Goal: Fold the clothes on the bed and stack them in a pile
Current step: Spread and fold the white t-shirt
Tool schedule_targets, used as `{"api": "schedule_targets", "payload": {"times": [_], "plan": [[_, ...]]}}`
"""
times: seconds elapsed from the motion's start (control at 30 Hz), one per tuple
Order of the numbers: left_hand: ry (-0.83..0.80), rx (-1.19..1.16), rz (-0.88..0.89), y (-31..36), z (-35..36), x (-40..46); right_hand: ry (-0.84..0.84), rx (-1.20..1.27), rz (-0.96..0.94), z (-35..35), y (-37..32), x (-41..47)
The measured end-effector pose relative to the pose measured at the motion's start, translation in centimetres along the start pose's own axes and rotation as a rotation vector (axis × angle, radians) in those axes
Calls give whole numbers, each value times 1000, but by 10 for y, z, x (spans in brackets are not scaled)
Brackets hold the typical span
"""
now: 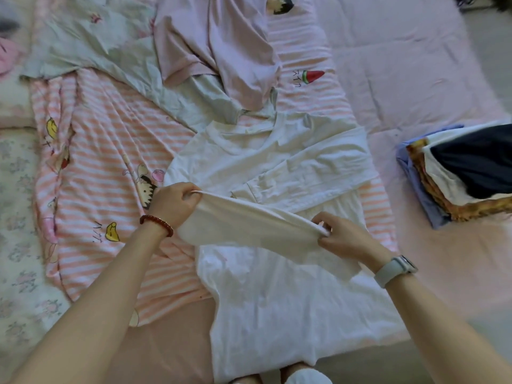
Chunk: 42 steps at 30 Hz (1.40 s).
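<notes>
Gripping a white shirt sleeve (lifted, taut), left hand, right hand, pink bed

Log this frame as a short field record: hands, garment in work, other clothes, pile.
left hand: grips one end of a lifted fold of the white garment
right hand: pinches the other end of that fold
unfolded clothes: pink striped garment, pale green garment, lilac garment
pile: folded stack to the right on the bed, dark item on top
wrists: red bead bracelet, grey watch
</notes>
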<state>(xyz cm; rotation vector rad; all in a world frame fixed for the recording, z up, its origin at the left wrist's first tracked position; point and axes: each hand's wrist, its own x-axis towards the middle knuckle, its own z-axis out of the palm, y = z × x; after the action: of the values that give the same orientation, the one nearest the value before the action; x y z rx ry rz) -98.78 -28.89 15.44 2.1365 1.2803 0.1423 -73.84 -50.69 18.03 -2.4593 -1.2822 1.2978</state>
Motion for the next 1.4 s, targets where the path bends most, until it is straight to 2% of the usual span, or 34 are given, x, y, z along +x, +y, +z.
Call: {"api": "schedule_targets", "payload": {"times": [0.1, 0.23, 0.3, 0.43, 0.53, 0.63, 0.73, 0.77, 0.83, 0.9, 0.97, 1.03, 1.1, 1.17, 1.3, 1.4], "plan": [[-12, 21, -41, 3, 14, 9, 77, 8, 43, -18, 25, 9], [-27, -47, -123, 9, 28, 23, 188, 77, -4, -41, 54, 21], [-50, -96, -148, 13, 32, 29, 263, 176, -46, -49, 68, 29], [-67, -201, -201, 18, 41, 44, 500, 524, -62, -63, 84, 52], [-19, -299, -203, 21, 53, 61, 636, 611, -48, -80, 87, 83], [73, -282, -241, 30, 64, 80, 731, 473, -64, -100, 84, 124], [156, 135, -340, 35, 81, 97, 741, 214, 47, -114, 85, 161], [187, 218, -362, 34, 89, 99, 753, 108, 80, -115, 85, 168], [260, 237, -333, 37, 104, 95, 796, -99, 69, -107, 85, 174], [320, 247, -246, 40, 121, 78, 795, -268, -82, -86, 82, 172], [307, 276, -152, 42, 142, 54, 732, -387, -323, -57, 77, 167], [190, 308, -129, 40, 161, 30, 536, -501, -429, -33, 75, 169], [37, 367, -207, 28, 176, 13, 332, -548, -317, -21, 84, 177], [-52, 429, -311, 9, 183, 2, 261, -556, -176, -20, 101, 187], [-51, 392, -315, -2, 173, -4, 292, -560, -115, -22, 110, 189], [76, 249, -334, -2, 158, -9, 437, -355, -83, -21, 97, 182]]}}
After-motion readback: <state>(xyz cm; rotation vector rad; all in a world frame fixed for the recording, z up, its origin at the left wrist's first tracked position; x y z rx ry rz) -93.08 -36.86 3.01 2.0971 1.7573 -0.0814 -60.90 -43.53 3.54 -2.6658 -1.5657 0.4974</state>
